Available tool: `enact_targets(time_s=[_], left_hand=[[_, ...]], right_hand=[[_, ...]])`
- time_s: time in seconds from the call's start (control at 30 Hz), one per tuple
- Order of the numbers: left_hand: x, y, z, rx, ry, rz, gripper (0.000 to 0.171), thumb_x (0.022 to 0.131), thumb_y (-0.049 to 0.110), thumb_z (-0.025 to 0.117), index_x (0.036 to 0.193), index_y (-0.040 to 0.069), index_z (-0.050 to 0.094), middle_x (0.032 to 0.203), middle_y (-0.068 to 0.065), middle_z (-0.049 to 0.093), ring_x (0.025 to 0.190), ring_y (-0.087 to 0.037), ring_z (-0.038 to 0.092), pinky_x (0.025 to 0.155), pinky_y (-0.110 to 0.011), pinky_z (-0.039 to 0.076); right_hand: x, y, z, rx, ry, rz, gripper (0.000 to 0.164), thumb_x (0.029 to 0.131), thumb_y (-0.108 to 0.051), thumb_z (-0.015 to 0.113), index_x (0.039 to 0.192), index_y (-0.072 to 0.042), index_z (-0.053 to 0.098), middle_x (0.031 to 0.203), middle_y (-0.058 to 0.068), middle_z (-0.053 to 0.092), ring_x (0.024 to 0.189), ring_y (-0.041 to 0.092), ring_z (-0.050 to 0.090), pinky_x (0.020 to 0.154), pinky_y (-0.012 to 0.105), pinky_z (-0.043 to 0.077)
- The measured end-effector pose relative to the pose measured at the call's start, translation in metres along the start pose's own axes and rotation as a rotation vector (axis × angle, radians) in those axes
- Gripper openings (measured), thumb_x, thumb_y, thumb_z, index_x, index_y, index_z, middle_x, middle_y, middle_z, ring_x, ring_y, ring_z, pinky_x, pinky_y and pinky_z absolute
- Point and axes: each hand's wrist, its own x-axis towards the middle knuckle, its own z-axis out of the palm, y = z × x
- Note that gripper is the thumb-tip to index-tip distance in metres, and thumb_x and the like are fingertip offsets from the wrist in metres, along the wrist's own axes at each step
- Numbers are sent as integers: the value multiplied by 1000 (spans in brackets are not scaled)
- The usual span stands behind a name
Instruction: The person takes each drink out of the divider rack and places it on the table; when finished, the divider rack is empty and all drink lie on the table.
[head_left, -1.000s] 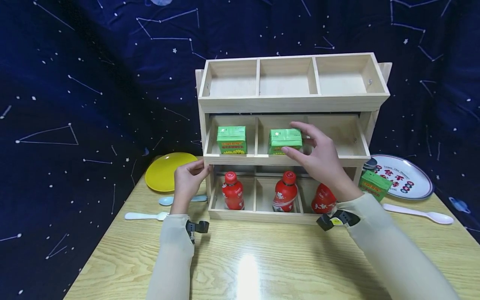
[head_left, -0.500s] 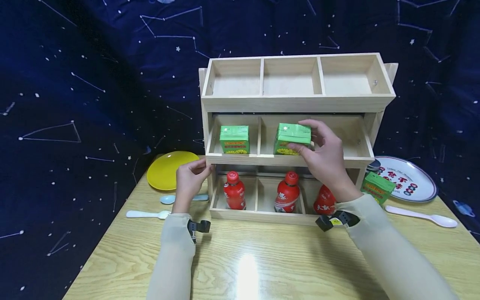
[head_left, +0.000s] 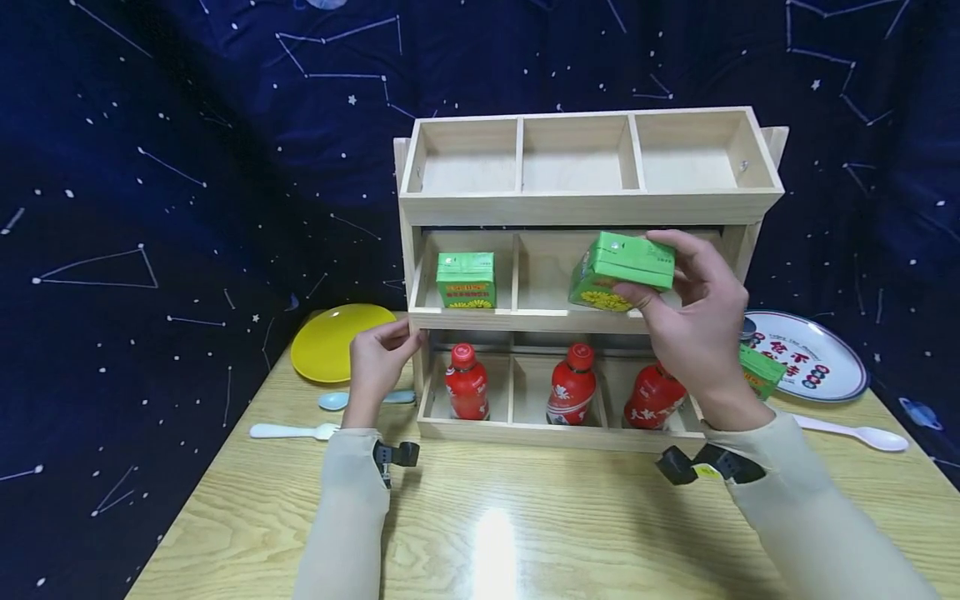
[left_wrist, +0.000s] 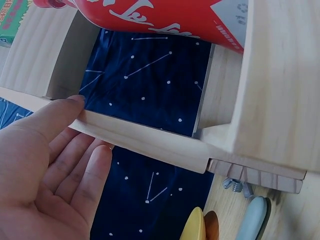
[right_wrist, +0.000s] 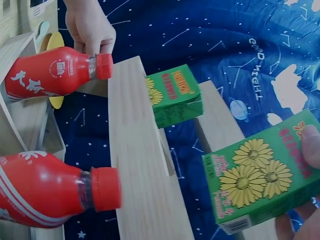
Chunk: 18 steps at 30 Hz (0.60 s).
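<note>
My right hand (head_left: 701, 321) grips a green drink carton (head_left: 626, 262) between thumb and fingers, tilted, in front of the middle tier of a wooden three-tier rack (head_left: 592, 207). Yellow flowers show on this carton's side in the right wrist view. Another green carton (head_left: 466, 281) stands in the middle tier's left compartment. With thumb and fingers, my left hand (head_left: 377, 358) holds the rack's left side post (left_wrist: 145, 134). In the bottom tier stand red bottles: one at left (head_left: 467, 383), one in the middle (head_left: 572, 385) and one leaning at right (head_left: 654, 398).
A yellow plate (head_left: 322, 343), a blue spoon (head_left: 333, 401) and a white fork (head_left: 285, 431) lie left of the rack. At right are a patterned white plate (head_left: 832, 367), a pale spoon (head_left: 873, 437) and a partly hidden green carton (head_left: 763, 371).
My right hand has lifted the carton from the middle tier's central compartment and carried it rightward, tilting it. My left hand has stayed on the post.
</note>
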Motion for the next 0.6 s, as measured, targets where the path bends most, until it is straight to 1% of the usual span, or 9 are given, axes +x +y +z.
enact_targets(time_s=[0.17,0.3,0.47,0.6], left_hand=[[0,0,0,12,2,5,37,83,19,82,117,7,73,98,-11,75,89,-22,73,79,-28,58],[0,0,0,23,2,6,38,83,20,82,117,7,73,98,-11,75,90,-22,73,79,-29,58],[0,1,0,25,2,-1,38,83,20,82,118,7,73,99,-11,75,91,-22,72,80,-30,58],[0,0,0,25,-1,-1,38,83,19,82,118,7,73,99,-12,75,91,-22,72,80,-29,58]], right_hand=[[-8,-6,-20,-46,-37,53,59,70,22,78,124,5,62,114,11,67,98,13,65,86,17,53],[-18,-7,-38,-64,-46,98,61,69,22,78,125,4,63,114,11,68,98,12,66,84,15,52],[-29,-8,-65,-164,-54,148,62,71,20,78,128,1,63,118,7,66,102,8,65,81,11,52],[-38,-8,-85,-237,-53,191,64,70,21,78,128,-1,63,119,2,66,103,5,65,79,10,51]])
